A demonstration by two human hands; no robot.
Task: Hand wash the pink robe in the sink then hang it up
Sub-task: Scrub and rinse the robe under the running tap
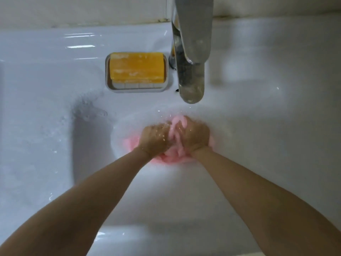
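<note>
Pink robe (171,157) sits bunched in a wet wad at the bottom of the white sink (184,191), right under the tap (191,71) spout. Both hands are down in the basin, knuckles nearly touching: left hand (155,138) & right hand (196,135) each curled round a fistful of fabric, w/ pink folds squeezed up btwn them. Droplets round the fingers; bit blurred there. Yellow soap bar (136,68) lies in a grey soap dish (136,89) on the sink's back ledge, just left of the tap base. Suds (86,108) cling to the basin's left wall.
</note>
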